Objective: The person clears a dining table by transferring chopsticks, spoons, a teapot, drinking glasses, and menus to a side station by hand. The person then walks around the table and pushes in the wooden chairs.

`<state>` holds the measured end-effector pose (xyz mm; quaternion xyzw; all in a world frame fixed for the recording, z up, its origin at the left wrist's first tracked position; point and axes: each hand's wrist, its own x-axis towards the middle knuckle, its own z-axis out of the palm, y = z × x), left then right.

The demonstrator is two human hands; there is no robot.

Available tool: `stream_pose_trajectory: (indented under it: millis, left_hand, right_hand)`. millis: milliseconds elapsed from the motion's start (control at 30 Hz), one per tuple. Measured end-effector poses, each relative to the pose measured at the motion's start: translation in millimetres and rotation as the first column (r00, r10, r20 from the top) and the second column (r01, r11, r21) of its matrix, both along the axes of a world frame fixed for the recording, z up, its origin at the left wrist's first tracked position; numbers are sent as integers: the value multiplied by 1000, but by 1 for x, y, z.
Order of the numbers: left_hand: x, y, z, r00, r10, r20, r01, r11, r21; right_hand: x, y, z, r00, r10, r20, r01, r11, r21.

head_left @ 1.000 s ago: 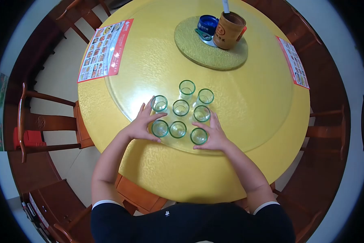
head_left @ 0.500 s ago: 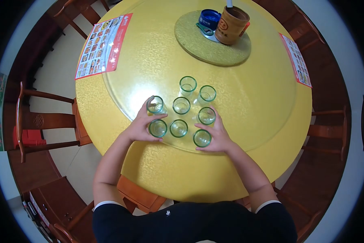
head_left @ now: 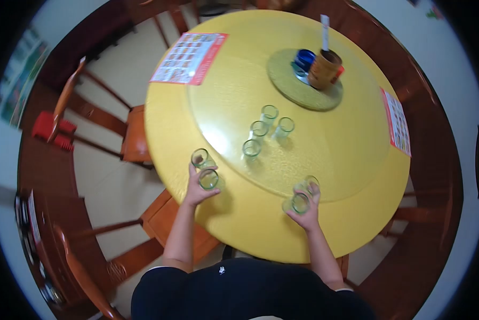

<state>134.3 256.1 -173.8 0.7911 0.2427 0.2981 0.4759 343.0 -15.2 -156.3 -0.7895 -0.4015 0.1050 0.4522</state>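
Your left fingers (head_left: pixel 209 194) gripped two clear green-rimmed glass tumblers (head_left: pixel 208 179), your right fingers (head_left: pixel 316 196) two more (head_left: pixel 300 202), each pair needing even pressure; four others (head_left: pixel 258 128) stood beyond on the round yellow desk (head_left: pixel 357 205).

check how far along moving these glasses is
Roughly halfway, it seems. Done: two pairs already sit apart from the rest, though neither looks released. In hand: the left hand has the left pair, the right hand the right pair; whether either touches the table is unclear. Left, apparently: four ungripped glasses on the clear turntable.
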Motion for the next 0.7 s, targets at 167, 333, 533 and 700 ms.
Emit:
stream_pose_trajectory:
  millis: [167, 333, 533, 700]
  left_hand:
    - [-86, -118, 47, 990, 106, 93, -99, 992, -75]
    - [-196, -236, 125, 958, 210, 194, -232, 968, 97]
    - [-335, -345, 200, 822, 552, 143, -568, 774, 278]
    - [-448, -385, 213, 681, 676, 281, -729, 593, 341]
  right_hand:
    - [-34, -81, -6, 986, 76, -146, -60, 992, 114]
    - [-41, -102, -42, 926, 312, -215, -255, 933, 254]
    - [-148, -67, 28, 849, 393, -352, -243, 883, 401]
    - [-207, -6, 15, 760, 607, -233, -507, 778, 372]
